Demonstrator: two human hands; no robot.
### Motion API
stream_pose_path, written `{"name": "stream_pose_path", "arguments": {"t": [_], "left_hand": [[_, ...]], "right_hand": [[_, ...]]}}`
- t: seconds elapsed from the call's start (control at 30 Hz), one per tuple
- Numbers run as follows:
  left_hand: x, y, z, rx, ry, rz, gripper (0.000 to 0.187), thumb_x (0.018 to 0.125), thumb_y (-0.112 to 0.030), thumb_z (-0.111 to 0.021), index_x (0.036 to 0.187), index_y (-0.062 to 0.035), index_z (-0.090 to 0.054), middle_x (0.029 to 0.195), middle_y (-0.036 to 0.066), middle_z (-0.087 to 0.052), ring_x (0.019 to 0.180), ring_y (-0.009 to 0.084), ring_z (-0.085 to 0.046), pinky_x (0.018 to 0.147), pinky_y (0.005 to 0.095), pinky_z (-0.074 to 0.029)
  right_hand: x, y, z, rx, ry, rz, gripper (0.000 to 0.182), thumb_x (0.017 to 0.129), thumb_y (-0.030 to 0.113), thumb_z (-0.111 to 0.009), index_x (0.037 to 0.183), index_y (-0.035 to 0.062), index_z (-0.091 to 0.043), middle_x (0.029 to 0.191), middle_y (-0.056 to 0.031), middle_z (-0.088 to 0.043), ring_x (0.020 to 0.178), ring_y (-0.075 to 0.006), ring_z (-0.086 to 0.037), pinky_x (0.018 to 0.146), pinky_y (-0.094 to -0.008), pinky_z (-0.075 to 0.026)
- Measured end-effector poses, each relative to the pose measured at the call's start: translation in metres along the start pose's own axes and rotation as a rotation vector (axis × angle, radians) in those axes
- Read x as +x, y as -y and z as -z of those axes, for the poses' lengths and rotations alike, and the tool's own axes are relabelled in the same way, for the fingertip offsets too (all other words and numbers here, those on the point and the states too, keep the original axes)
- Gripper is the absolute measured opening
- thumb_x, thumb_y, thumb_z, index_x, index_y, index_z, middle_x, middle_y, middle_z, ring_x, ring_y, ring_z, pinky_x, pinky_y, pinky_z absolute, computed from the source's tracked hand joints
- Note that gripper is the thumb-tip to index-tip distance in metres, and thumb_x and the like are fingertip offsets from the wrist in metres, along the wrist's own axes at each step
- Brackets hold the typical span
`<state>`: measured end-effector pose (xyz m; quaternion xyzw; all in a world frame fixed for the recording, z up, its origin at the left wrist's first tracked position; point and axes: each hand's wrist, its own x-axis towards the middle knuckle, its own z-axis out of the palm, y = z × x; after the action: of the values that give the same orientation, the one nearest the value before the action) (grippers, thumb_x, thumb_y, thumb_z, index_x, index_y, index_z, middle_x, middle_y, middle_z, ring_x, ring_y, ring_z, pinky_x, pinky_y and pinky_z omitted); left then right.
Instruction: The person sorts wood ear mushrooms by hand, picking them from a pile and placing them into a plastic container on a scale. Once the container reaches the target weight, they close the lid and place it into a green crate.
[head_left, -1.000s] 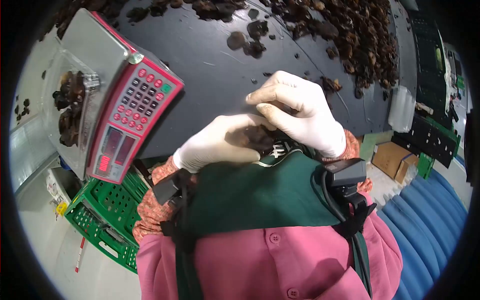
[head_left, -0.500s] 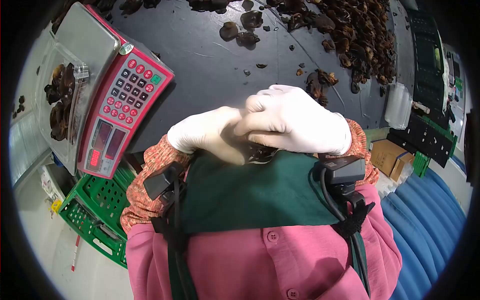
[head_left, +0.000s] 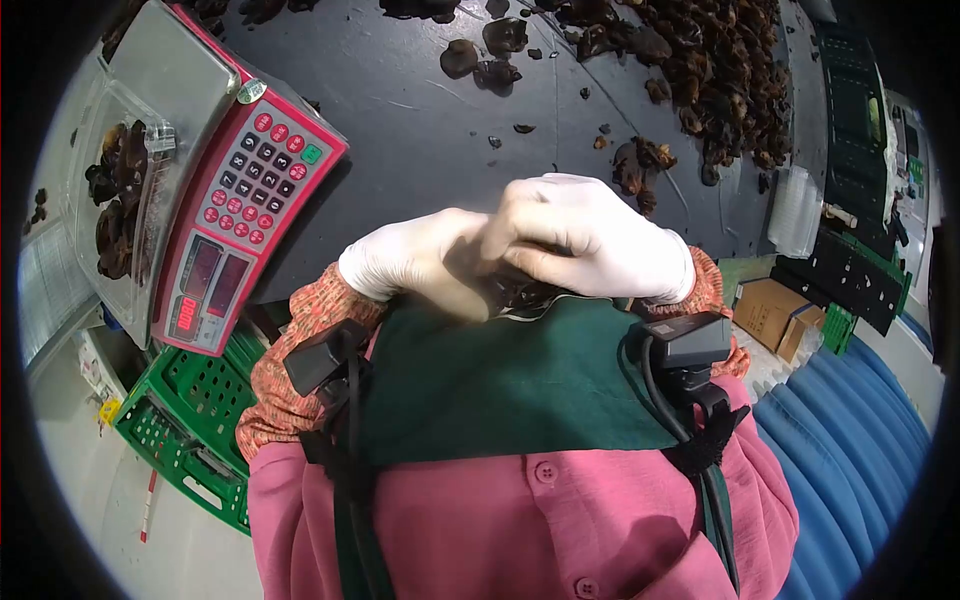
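Both my hands wear white gloves and meet close in front of the green apron. My left hand is closed, its fingers mostly hidden behind the right. Curled over it, my right hand has bent fingers pressed together. Between and just below them shows a dark, glossy wood ear mushroom, largely covered by the gloves. Beyond the hands, a few loose wood ears lie on the dark grey table, and another clump lies to the right of them.
A red scale stands at the left, with a clear plastic box of wood ears on its metal pan. A large wood ear heap covers the far right. Clear containers, a cardboard box and a green crate are around.
My right hand's fingers have shifted slightly over the left hand, and a little more of the dark piece shows beneath. Everything on the table stays the same.
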<state>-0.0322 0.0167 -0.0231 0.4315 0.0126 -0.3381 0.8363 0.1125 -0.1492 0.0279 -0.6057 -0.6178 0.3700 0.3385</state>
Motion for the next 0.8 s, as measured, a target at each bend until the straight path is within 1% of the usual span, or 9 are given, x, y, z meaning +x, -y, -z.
{"name": "stream_pose_path", "arguments": {"t": [0.07,0.13,0.2,0.3,0.4,0.53,0.63,0.73,0.8], "left_hand": [[0.002,0.001,0.003,0.063,0.035,0.028,0.063,0.053,0.006,-0.076,0.115,0.0007,-0.065,0.106,0.006,-0.068,0.101,0.0145,-0.061,0.095,0.0288,-0.047],[0.002,-0.001,0.001,0.064,0.053,0.077,0.062,0.053,0.006,-0.076,0.114,0.0009,-0.066,0.106,0.006,-0.068,0.101,0.0144,-0.060,0.094,0.0284,-0.046],[0.002,0.005,0.000,0.051,0.002,0.009,0.060,0.054,0.006,-0.075,0.113,0.0013,-0.066,0.106,0.006,-0.068,0.100,0.0144,-0.061,0.094,0.0285,-0.047],[0.002,0.014,0.002,-0.007,0.006,0.010,0.060,0.054,0.007,-0.075,0.113,0.0020,-0.066,0.107,0.006,-0.069,0.101,0.0145,-0.061,0.094,0.0284,-0.047],[0.001,0.008,0.001,-0.035,0.028,0.046,0.060,0.054,0.008,-0.075,0.114,0.0020,-0.066,0.109,0.007,-0.069,0.102,0.0146,-0.062,0.094,0.0286,-0.047],[0.002,0.005,-0.003,-0.069,-0.003,0.027,0.060,0.055,0.008,-0.074,0.113,0.0019,-0.066,0.109,0.007,-0.070,0.101,0.0145,-0.063,0.094,0.0291,-0.047],[0.001,0.003,-0.004,-0.101,-0.005,0.015,0.058,0.054,0.007,-0.075,0.111,0.0011,-0.067,0.106,0.006,-0.070,0.098,0.0143,-0.063,0.093,0.0288,-0.047],[0.003,0.004,0.000,0.098,0.008,0.024,0.057,0.053,0.005,-0.076,0.109,0.0005,-0.067,0.104,0.005,-0.069,0.096,0.0138,-0.062,0.092,0.0282,-0.047],[0.002,0.013,-0.001,0.072,-0.058,0.035,0.055,0.054,0.004,-0.076,0.108,0.0001,-0.068,0.103,0.004,-0.069,0.095,0.0136,-0.061,0.091,0.0279,-0.047]], "right_hand": [[0.003,0.001,0.003,-0.027,0.037,0.117,0.009,0.085,0.009,-0.067,0.094,0.0106,-0.065,0.084,-0.0066,-0.061,0.080,-0.0291,-0.063,0.072,-0.0391,-0.051],[0.007,0.003,0.007,-0.087,0.091,0.123,0.007,0.084,0.011,-0.068,0.091,0.0117,-0.067,0.085,-0.0060,-0.062,0.080,-0.0284,-0.064,0.073,-0.0396,-0.052],[0.009,0.002,0.008,-0.140,0.136,0.149,0.007,0.084,0.013,-0.068,0.091,0.0113,-0.066,0.086,-0.0062,-0.062,0.080,-0.0284,-0.064,0.072,-0.0401,-0.052],[0.010,0.005,0.009,-0.156,0.151,0.121,0.006,0.085,0.014,-0.066,0.089,0.0102,-0.065,0.086,-0.0076,-0.062,0.078,-0.0293,-0.064,0.069,-0.0407,-0.052],[0.004,-0.002,0.004,-0.055,0.077,0.042,0.005,0.086,0.013,-0.065,0.089,0.0093,-0.063,0.084,-0.0088,-0.061,0.074,-0.0302,-0.063,0.066,-0.0399,-0.051],[-0.002,-0.003,0.003,0.087,0.019,-0.062,0.007,0.088,0.012,-0.064,0.093,0.0080,-0.064,0.084,-0.0085,-0.062,0.074,-0.0276,-0.064,0.067,-0.0362,-0.052],[-0.005,-0.005,0.002,0.126,0.010,-0.034,0.008,0.089,0.013,-0.066,0.095,0.0079,-0.066,0.085,-0.0074,-0.063,0.078,-0.0262,-0.065,0.069,-0.0350,-0.052],[-0.003,-0.005,0.004,0.082,0.031,0.052,0.008,0.089,0.013,-0.067,0.095,0.0084,-0.068,0.084,-0.0061,-0.062,0.077,-0.0256,-0.064,0.071,-0.0348,-0.052],[-0.002,-0.004,0.006,0.022,0.052,0.068,0.008,0.089,0.015,-0.067,0.095,0.0099,-0.069,0.083,-0.0055,-0.062,0.076,-0.0260,-0.064,0.071,-0.0355,-0.051]]}}
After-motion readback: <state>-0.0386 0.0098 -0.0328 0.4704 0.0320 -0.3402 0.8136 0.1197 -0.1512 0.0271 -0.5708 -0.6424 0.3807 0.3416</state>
